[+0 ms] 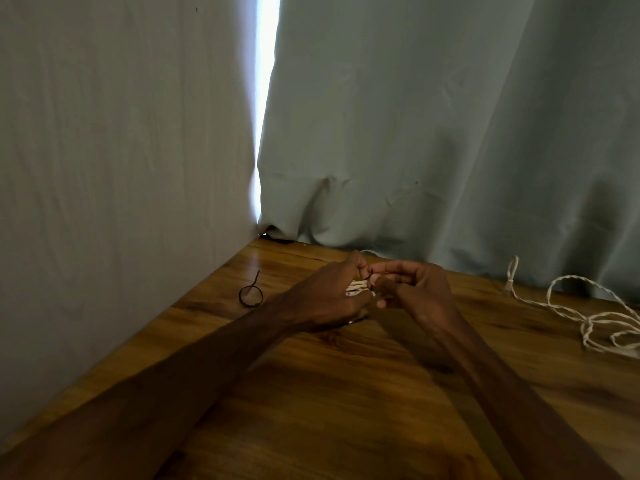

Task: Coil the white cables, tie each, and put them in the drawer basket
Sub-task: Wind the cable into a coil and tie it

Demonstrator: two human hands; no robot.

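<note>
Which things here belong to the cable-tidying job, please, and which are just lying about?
Job: coiled white cable, gripped by the left hand and right hand; loose white cable on the table; dark tie loop.
Lying about: grey curtain; wall.

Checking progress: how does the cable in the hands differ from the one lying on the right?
The held cable is bunched into a compact bundle; the loose cable sprawls in open loops. Left hand and right hand grip the held cable; the loose cable lies untouched on the table. Both are white.
</note>
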